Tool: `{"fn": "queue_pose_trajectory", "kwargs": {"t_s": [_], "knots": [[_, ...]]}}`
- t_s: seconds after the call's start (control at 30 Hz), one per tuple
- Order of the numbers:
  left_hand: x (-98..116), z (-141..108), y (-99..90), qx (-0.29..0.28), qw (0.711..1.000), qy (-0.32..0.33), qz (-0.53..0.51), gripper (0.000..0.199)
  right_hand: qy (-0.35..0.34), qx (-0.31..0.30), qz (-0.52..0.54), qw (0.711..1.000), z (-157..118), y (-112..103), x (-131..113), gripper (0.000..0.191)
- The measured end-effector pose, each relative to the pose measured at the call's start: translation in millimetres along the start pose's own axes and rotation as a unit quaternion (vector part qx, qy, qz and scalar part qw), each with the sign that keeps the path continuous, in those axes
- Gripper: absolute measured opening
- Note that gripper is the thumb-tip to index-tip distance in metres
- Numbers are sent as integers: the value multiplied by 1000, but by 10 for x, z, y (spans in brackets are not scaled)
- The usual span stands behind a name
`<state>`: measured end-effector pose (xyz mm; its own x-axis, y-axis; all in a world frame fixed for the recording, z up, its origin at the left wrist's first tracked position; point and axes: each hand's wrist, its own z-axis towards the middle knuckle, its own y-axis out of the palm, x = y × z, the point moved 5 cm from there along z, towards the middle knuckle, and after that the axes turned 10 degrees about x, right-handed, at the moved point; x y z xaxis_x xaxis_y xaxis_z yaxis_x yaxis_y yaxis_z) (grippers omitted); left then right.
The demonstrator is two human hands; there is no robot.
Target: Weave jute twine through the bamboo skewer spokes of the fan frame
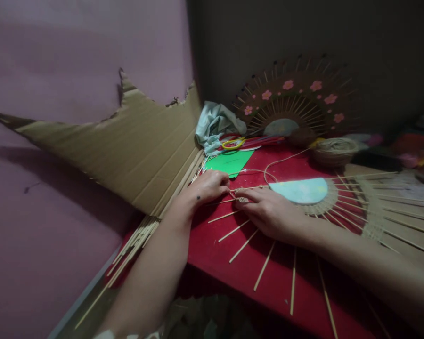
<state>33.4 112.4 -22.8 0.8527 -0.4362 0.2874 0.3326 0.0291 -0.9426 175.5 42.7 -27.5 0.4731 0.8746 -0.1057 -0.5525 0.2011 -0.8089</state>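
Note:
On a red cloth lies a half-round fan frame of thin wooden sticks (242, 248) spreading from a pale blue half-disc (297, 190). Twine is woven across the sticks in a band (243, 199). My left hand (215, 182) is closed at the far left sticks, its fingertips pinching a thin strand of twine beside the band. Close to its right, my right hand (273, 209) presses its fingers and thumb around the woven band and sticks, hiding part of them. A loose strand of twine (266, 170) runs back to a twine ball (335, 150).
Torn cardboard (127, 150) leans on the left wall above a bundle of loose sticks (137, 240). Behind the frame are green paper (229, 162), yellow-handled scissors (233, 143) and a crumpled pale cloth (219, 123). A flowered fan (297, 101) stands at the back.

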Motion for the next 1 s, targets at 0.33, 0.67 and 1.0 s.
{"fn": "queue_pose_trajectory", "kwargs": {"t_s": [0.33, 0.67, 1.0], "knots": [[-132, -157, -78, -22, 993, -39, -111, 18, -33, 12, -9, 999, 40, 107, -42, 26], [-266, -657, -190, -5, 988, -109, -113, 19, -12, 30, 43, 999, 31, 83, -3, 23], [-233, -683, -213, -13, 991, -127, -47, 9, -11, 26, 50, 998, 27, 88, -2, 23]]}}
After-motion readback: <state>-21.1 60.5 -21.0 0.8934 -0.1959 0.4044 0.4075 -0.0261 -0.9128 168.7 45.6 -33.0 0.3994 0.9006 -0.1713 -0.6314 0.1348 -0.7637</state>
